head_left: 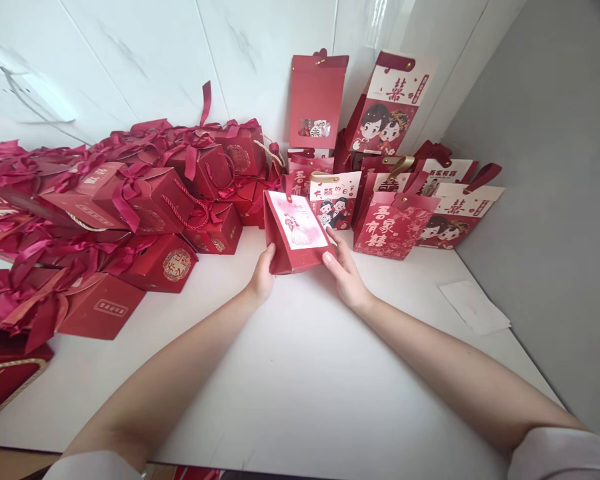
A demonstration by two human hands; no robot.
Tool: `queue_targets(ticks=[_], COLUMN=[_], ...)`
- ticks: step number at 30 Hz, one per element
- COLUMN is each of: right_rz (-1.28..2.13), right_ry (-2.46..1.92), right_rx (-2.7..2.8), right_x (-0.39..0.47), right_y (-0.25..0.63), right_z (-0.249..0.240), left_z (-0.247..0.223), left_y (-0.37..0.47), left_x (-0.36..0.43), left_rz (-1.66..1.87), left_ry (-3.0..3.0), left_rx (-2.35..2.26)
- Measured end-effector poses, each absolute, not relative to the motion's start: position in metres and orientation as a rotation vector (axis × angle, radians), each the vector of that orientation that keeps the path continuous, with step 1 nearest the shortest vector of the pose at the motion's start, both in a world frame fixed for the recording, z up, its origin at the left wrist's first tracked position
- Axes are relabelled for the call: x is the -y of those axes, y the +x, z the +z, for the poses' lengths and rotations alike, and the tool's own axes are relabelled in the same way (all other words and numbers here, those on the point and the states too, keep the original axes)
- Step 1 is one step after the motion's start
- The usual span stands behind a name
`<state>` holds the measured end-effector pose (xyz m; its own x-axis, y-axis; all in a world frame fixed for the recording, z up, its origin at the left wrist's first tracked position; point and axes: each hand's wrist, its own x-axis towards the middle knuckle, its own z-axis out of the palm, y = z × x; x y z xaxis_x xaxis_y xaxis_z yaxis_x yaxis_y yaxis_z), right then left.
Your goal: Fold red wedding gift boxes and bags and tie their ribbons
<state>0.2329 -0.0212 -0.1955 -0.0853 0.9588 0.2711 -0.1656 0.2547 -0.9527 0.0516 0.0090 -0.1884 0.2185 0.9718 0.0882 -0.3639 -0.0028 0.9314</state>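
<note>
Between my two hands is a red gift box (300, 230) with a white and pink panel showing a drawn couple. It leans back, its top pointing away from me. My left hand (263, 275) grips its lower left corner, with the thumb on the near side. My right hand (347, 272) holds the lower right corner, the thumb laid on the front. Just behind it stand more gift boxes: a white and red one with a cartoon couple (339, 200) and a red one with white characters (393, 227). The fingers under and behind the held box are partly hidden.
Red ribbon-tied boxes (145, 193) are piled along the left. Tall gift boxes stand stacked at the back right, a red one with a window (317, 93) among them. White paper (474, 307) lies near the grey partition (555, 200) on the white table (290, 387).
</note>
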Motion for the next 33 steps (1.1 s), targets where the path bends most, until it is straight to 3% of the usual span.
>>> queue_targets(ticks=[4,12,26,33], right_rz=[1.081,1.246,0.871,0.762], right_ry=[-0.882,-0.791,-0.917,-0.911], right_rx=[1.267,1.238,1.483,1.569], right_x=[0.019,0.023,0.027,0.033], right_y=[0.233,0.232,0.234,0.23], right_z=[-0.19,-0.189,-0.192,-0.19], left_z=[-0.188,-0.185,-0.196,-0.183], left_y=[0.048,0.045,0.039,0.054], left_x=[-0.012,-0.016,-0.021,-0.012], left_rz=[1.228,1.132,1.123,1.196], left_ry=[1.137,1.132,1.216,1.035], left_rx=[-0.788,-0.858,-0.938,-0.555])
